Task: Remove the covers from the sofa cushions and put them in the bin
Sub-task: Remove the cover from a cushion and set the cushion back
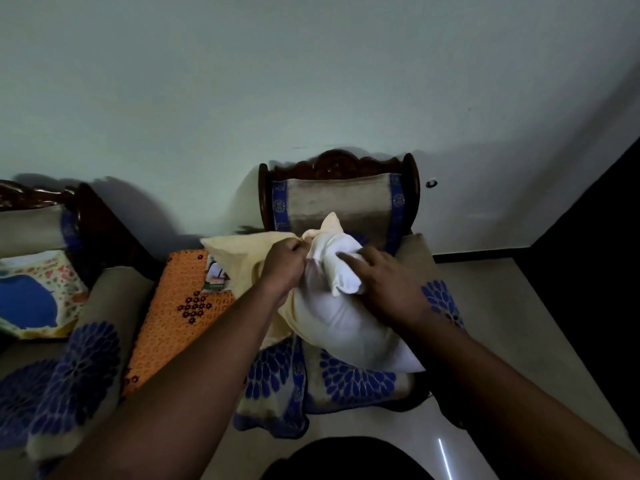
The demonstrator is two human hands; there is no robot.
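Head view looks down on an armchair (341, 202) set against the wall; a cushion (346, 323) lies on its seat, white inner showing, with a pale yellow cover (239, 254) bunched toward the left and the far end. Left hand (282, 263) has its fingers curled into a pinch on the cover's gathered edge near the cushion's upper corner; right hand (384, 275) lies on the white inner, fingers mostly straight and pressing a folded corner down, not plainly gripping. Step in hand, by my judgement, is stripping the cover off this cushion; much of the inner is already bare, yet the cover is not free. Next move calls for the right hand to hold the inner steady while the left draws the cover away to the left and clear of the last corner; bunched cloth may snag there. No bin shows in this view, so it must be found before the cover can be dropped in. A second cushion (38, 299), blue and patterned, sits on a sofa (104, 306) at left; an orange mat (180, 303) lies between the two seats.
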